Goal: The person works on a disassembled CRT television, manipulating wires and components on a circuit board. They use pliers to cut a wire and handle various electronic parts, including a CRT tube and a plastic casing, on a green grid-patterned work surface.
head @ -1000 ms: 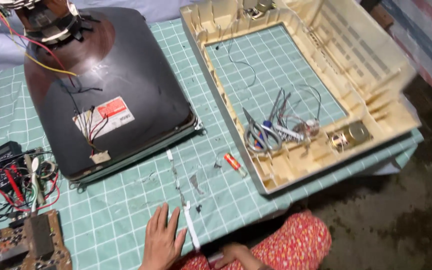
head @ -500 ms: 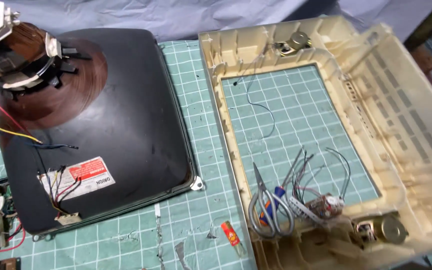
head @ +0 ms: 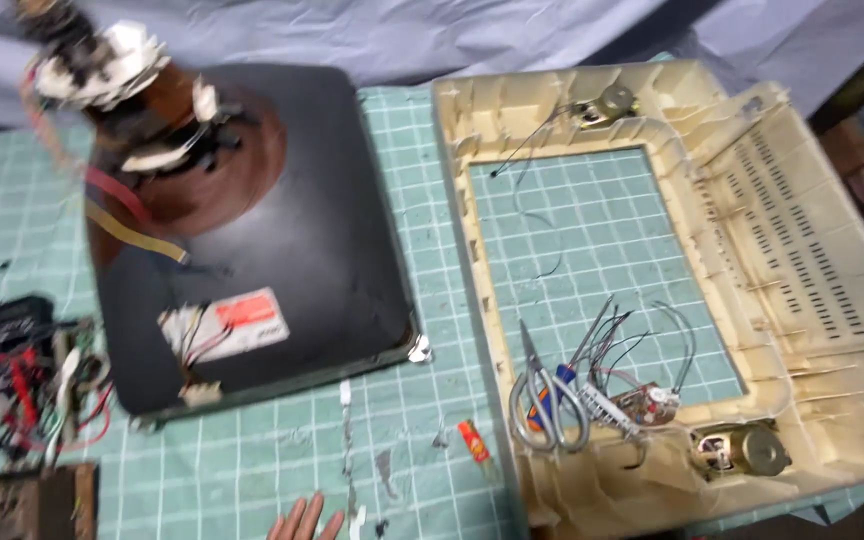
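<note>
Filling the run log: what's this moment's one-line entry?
hand: fingertips at bottom edge, empty | nearest: white strip | CRT tube face-down on cutting mat

Soft, even light is falling across the whole scene, bright enough to show colours clearly. Motion blur is smearing the picture, most strongly at the left, where the neck of the picture tube (head: 102, 70) and the tangle of wires (head: 27, 385) are losing their outlines. The cream plastic casing (head: 802, 260) is casting only faint shadows inside its walls. The black tube shell is giving off a dull sheen, without harsh glare.
</note>
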